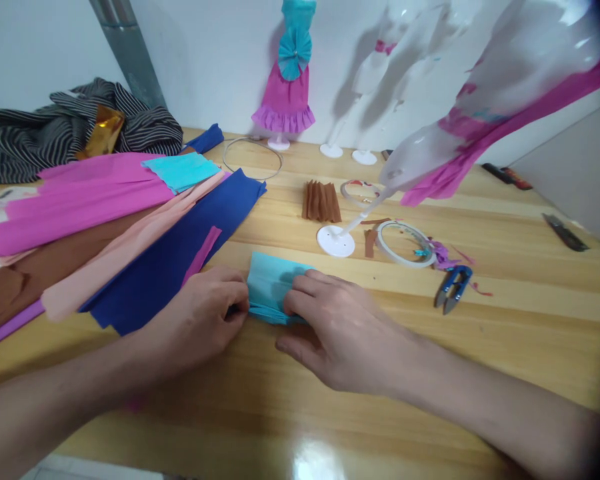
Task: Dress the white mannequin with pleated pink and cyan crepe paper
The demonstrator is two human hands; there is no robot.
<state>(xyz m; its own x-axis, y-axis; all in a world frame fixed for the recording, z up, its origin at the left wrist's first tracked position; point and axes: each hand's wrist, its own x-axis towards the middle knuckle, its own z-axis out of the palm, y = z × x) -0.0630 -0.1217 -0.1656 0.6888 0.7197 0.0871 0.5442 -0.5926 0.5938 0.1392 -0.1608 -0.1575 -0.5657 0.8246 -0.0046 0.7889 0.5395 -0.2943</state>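
A piece of light-blue crepe paper (275, 277) lies on the wooden table in front of me, its near edge gathered in folds. My left hand (207, 307) has its fingers curled and pinched at the left end of that folded edge. From the right, my right hand (343, 327) grips the paper's right side, fingers bent over it and thumb below. A narrow magenta strip (203, 253) sticks up behind my left hand. Past the light-blue piece stands a pleated brown piece (321, 201). The fingertips of both hands are partly hidden.
Layered crepe sheets, among them a blue one (175, 273), cover the left side. A white mannequin (500, 100) with magenta paper leans over the right, on a round base (335, 241). Tape rolls (405, 243), blue thread snips (453, 288) and a utility knife (565, 231) lie at right. A dressed mannequin (290, 73) stands behind.
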